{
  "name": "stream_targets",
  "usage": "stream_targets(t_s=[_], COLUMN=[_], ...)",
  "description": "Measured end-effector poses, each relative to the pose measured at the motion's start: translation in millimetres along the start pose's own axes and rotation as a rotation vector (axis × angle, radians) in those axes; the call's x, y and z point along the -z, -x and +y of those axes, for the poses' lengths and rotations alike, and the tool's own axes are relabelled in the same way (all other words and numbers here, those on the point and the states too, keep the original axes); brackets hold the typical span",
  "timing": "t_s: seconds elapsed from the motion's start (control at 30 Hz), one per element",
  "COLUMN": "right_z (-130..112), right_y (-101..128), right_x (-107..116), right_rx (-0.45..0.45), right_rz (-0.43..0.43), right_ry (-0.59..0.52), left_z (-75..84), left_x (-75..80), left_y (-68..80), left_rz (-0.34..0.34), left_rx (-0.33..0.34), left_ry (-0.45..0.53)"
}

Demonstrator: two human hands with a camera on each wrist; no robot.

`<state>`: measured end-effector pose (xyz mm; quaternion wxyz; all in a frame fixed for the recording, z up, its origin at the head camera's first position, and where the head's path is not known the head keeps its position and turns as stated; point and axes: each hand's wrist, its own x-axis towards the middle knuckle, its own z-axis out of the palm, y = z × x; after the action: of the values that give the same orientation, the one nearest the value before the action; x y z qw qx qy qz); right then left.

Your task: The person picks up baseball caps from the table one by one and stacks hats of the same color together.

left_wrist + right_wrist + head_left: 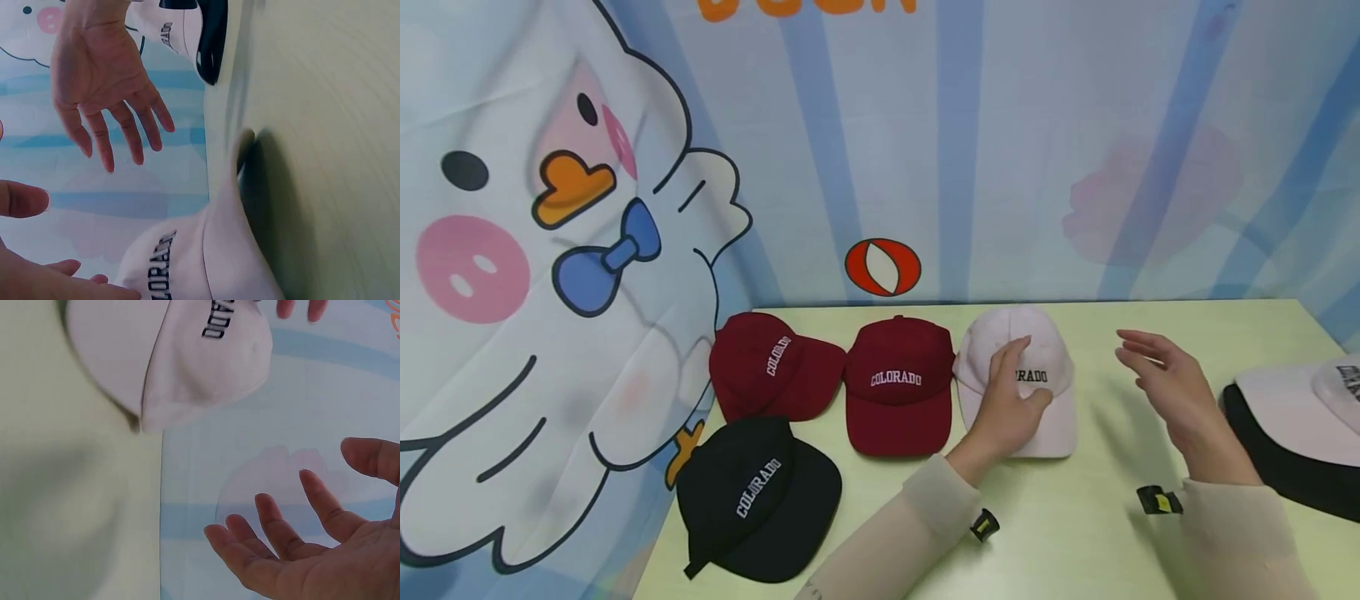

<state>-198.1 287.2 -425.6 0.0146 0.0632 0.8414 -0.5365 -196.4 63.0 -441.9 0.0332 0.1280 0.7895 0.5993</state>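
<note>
I've got the pale pink cap (1060,425) on the worktop (1090,533), just right of the front-facing red cap (898,387). Left hand (1009,410) over its crown: grip wide, nothing clasped, can't tell on contact. Right hand (1180,404) farther right, in the air: fingers spread, grip unoccupied. Black cap (760,500) front left.

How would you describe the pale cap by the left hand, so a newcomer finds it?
On the pale table, look along the far edge in the head view. Two dark red caps and a pale cap form a row; the latter is at the right end, partly covered by the left hand. Unlike its red neighbours, it is pale with dark lettering.
</note>
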Motion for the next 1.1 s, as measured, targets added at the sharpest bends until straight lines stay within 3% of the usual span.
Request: stream_targets(t_s=[0.3,0.5,0.67,0.8,0.9,1.03,1.1], right_z=[32,42,44,53,90,159,175], right_y=[24,32,38,38,27,0,-11], right_x=[45,55,68,83,102,137,151], right_rx=[0.006,-0.069,-0.142,-0.199,-0.160,-0.088,-0.119], right_rz=[0.082,0.265,0.392,0.472,0.550,0.640,0.641], right_ry=[0.040,0.143,0.153,0.127,0.102,0.161,0.175], left_z=[12.9,20.6,25.4,28.2,29.4,30.6,31.4], left_x=[-29.6,-47.8,-64.8,-79.7,-91.2,-107.8,-116.3], left_y=[3.6,7.4,8.6,8.2,7.7,6.0,4.5], left_rz=[-0.027,-0.112,-0.187,-0.253,-0.312,-0.371,-0.383], left_rx=[-0.070,-0.086,-0.042,0.032,0.085,0.148,0.179], left_ry=[-0.004,-0.007,-0.035,-0.013,0.056,0.175,0.217])
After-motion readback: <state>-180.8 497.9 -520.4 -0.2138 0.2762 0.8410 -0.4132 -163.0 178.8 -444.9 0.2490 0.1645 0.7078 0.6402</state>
